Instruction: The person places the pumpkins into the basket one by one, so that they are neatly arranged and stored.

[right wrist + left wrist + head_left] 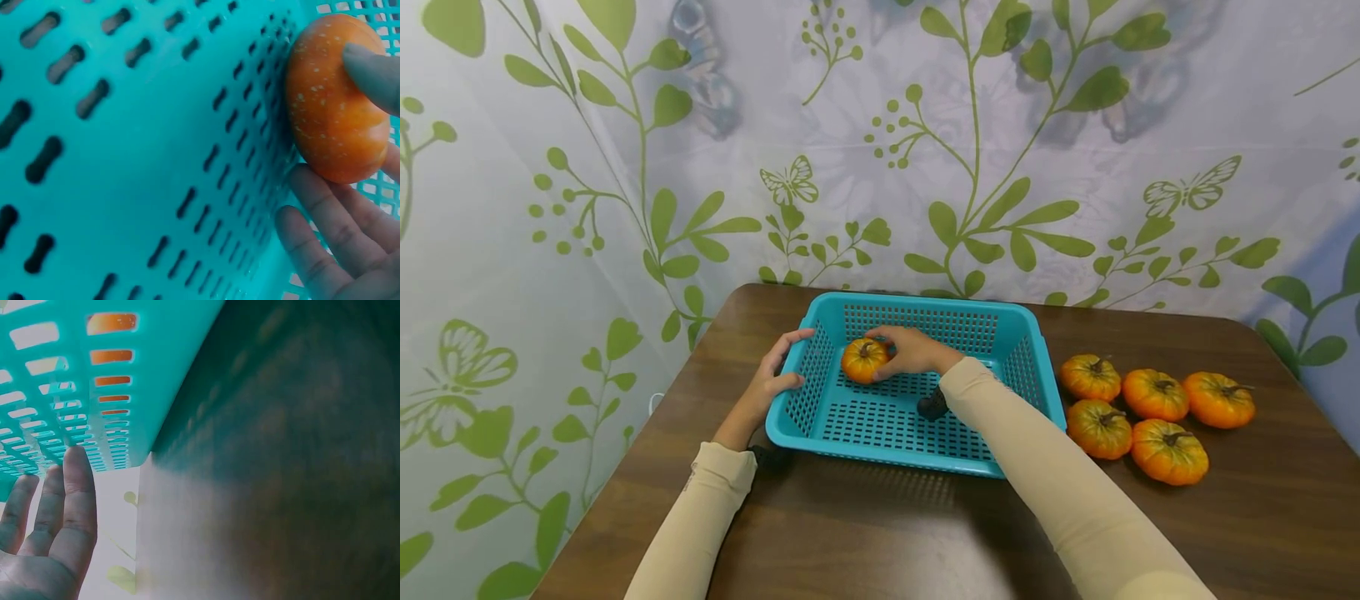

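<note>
A small orange pumpkin (864, 360) with greenish streaks is inside a turquoise plastic basket (917, 460), near its left end. My right hand (912, 350) reaches into the basket and holds this pumpkin. In the right wrist view, the thumb lies on one side of the pumpkin (331, 94) and the fingers (331, 231) on another. My left hand (775, 379) grips the basket's left side, its thumb over the rim. Seen from the left wrist, three fingers (78, 494) extend against the perforated outer wall.
Several more orange pumpkins (1170, 452) are grouped on the brown wooden table (850, 533), just right of the basket. Behind the table hangs a pale cloth (865, 233) printed with green leaves and butterflies. A black wrist device (933, 403) sits by the right cuff.
</note>
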`<state>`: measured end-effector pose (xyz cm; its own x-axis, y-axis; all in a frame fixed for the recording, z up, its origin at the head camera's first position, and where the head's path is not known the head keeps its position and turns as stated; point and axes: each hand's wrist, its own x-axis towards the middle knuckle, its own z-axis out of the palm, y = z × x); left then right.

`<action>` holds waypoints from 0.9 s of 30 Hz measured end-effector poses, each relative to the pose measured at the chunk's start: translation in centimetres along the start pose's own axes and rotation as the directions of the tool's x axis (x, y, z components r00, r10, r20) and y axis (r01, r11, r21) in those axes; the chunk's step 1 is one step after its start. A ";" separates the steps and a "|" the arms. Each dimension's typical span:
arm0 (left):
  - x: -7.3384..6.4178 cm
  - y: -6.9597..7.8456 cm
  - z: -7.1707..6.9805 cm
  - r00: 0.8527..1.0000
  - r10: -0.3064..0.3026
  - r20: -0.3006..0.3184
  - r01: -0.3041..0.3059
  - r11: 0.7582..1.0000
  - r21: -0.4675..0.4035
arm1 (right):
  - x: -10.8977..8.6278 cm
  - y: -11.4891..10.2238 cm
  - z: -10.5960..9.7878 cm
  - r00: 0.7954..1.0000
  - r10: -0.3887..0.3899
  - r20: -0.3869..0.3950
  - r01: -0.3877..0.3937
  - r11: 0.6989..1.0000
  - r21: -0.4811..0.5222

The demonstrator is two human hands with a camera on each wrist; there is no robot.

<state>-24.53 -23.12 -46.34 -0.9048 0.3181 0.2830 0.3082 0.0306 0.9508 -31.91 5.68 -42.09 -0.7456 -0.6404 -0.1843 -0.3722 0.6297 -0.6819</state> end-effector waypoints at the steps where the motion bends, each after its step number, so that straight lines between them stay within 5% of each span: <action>1: 0.0 0.0 0.0 1.000 -0.003 0.001 0.003 1.000 0.002 | 0.1 0.0 0.1 1.000 0.001 -0.003 -0.001 1.000 -0.002; 27: 0.2 0.1 0.0 1.000 0.001 -0.007 -0.001 1.000 0.003 | 0.4 -0.4 0.8 0.999 0.035 -0.038 -0.035 0.999 0.019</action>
<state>-24.68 -23.01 -46.21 -0.9066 0.3114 0.2848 0.3098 0.0331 0.9502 -31.67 4.82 -42.50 -0.7785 -0.6007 -0.1817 -0.3356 0.6431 -0.6884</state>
